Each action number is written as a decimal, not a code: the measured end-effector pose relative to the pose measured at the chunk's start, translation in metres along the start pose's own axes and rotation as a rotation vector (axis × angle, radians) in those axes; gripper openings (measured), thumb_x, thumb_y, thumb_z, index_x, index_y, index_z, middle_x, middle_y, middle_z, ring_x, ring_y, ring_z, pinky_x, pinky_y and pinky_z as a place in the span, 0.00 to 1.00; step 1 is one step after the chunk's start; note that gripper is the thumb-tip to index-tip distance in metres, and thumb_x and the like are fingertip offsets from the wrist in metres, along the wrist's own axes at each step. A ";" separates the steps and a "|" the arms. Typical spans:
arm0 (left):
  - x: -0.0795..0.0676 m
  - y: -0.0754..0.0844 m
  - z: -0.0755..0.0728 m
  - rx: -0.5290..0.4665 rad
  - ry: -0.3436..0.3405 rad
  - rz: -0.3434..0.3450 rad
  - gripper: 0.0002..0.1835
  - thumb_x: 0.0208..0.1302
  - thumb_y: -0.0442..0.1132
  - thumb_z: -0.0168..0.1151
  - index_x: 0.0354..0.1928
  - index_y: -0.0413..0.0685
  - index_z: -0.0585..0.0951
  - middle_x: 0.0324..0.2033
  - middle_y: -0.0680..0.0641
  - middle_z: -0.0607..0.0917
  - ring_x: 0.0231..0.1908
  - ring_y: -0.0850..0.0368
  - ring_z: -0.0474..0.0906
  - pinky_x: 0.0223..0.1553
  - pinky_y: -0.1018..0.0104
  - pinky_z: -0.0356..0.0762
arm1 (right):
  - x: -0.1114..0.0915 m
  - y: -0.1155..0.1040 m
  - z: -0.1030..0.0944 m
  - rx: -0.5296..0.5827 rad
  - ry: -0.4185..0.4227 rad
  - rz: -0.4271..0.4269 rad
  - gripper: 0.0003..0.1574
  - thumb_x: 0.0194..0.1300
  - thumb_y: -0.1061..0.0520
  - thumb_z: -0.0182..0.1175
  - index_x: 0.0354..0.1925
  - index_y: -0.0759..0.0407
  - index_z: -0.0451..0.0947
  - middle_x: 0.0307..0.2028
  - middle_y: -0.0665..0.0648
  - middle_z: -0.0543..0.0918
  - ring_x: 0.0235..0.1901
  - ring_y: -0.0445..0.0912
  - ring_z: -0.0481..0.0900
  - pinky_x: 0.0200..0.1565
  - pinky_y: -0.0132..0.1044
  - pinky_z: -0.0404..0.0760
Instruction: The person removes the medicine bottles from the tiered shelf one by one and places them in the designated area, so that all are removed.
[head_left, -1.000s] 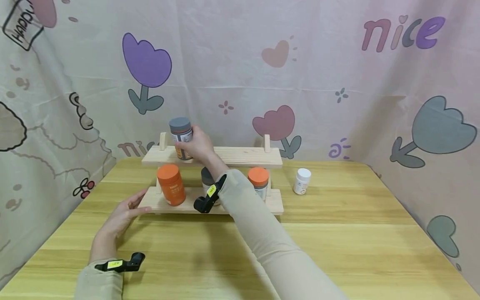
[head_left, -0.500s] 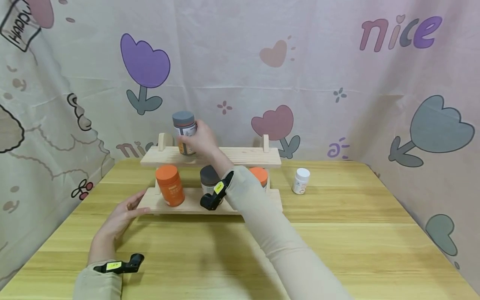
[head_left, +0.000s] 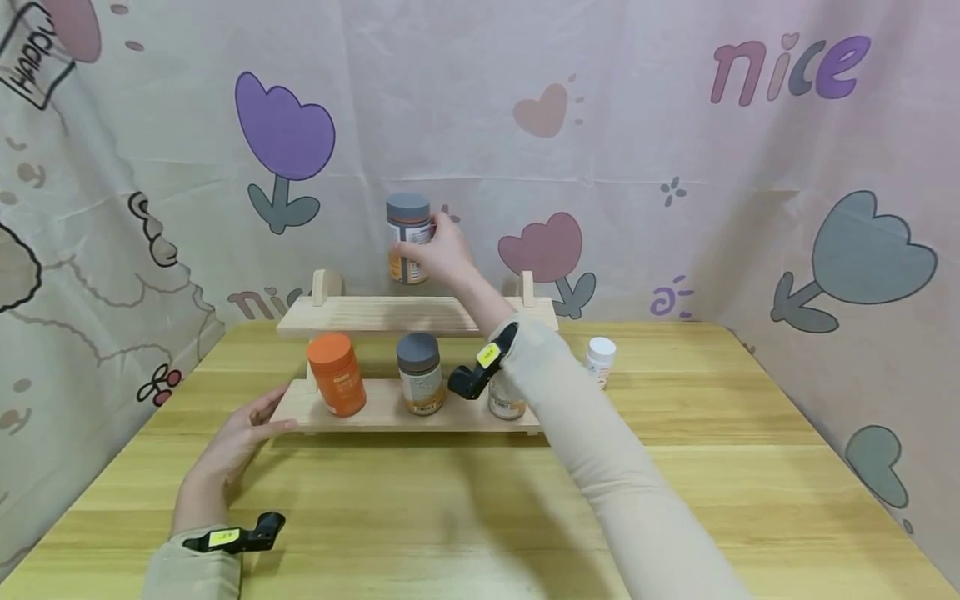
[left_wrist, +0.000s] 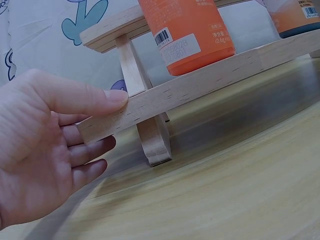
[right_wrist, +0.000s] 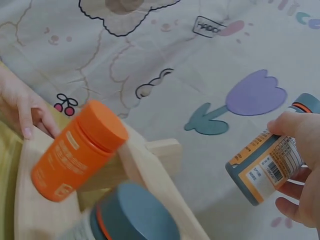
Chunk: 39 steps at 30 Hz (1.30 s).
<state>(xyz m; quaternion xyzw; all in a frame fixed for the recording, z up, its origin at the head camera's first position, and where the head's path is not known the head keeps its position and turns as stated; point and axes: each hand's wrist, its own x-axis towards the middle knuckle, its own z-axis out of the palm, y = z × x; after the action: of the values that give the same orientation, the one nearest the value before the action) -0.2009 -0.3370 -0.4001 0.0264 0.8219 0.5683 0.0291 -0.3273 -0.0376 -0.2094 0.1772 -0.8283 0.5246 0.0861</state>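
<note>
My right hand grips a grey-lidded bottle with a white and orange label. It is held upright in the air above the top board of a two-tier wooden shelf. In the right wrist view, thumb and fingers wrap around the bottle. At the lower board's left end, my left hand holds the wood, thumb on top and fingers below, as the left wrist view shows on the board. On that lower board stand an orange bottle, another grey-lidded bottle and a third bottle, partly hidden by my right arm.
A small white bottle stands on the wooden table right of the shelf, partly behind my right sleeve. Wooden uprights rise above the top board at both ends. A patterned cloth hangs behind.
My right hand has lifted the grey-lidded bottle off the top board and carried it up and to the right. The left hand keeps its place on the shelf.
</note>
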 end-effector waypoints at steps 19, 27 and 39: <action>0.000 -0.001 0.001 -0.006 -0.010 0.004 0.43 0.64 0.39 0.58 0.70 0.34 0.43 0.69 0.32 0.42 0.68 0.36 0.37 0.67 0.49 0.43 | -0.018 0.048 -0.087 0.053 0.047 0.067 0.40 0.54 0.50 0.68 0.62 0.56 0.63 0.53 0.56 0.74 0.52 0.47 0.72 0.51 0.43 0.75; 0.000 -0.002 0.001 -0.021 -0.006 0.002 0.43 0.63 0.38 0.58 0.71 0.35 0.43 0.69 0.33 0.41 0.68 0.36 0.37 0.65 0.41 0.39 | -0.033 0.075 -0.119 0.038 0.059 0.078 0.40 0.55 0.51 0.67 0.61 0.60 0.63 0.53 0.60 0.73 0.52 0.51 0.71 0.50 0.46 0.76; 0.000 0.000 0.001 -0.032 -0.007 0.006 0.43 0.63 0.37 0.58 0.70 0.33 0.43 0.69 0.32 0.40 0.67 0.34 0.35 0.64 0.39 0.37 | -0.055 0.108 -0.158 -0.006 0.077 0.115 0.42 0.56 0.53 0.66 0.64 0.62 0.60 0.54 0.63 0.71 0.53 0.55 0.69 0.55 0.49 0.70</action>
<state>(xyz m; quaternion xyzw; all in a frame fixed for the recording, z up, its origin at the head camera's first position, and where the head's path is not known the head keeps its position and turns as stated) -0.2007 -0.3362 -0.4009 0.0304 0.8126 0.5812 0.0304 -0.3249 0.1572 -0.2489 0.1085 -0.8349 0.5324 0.0880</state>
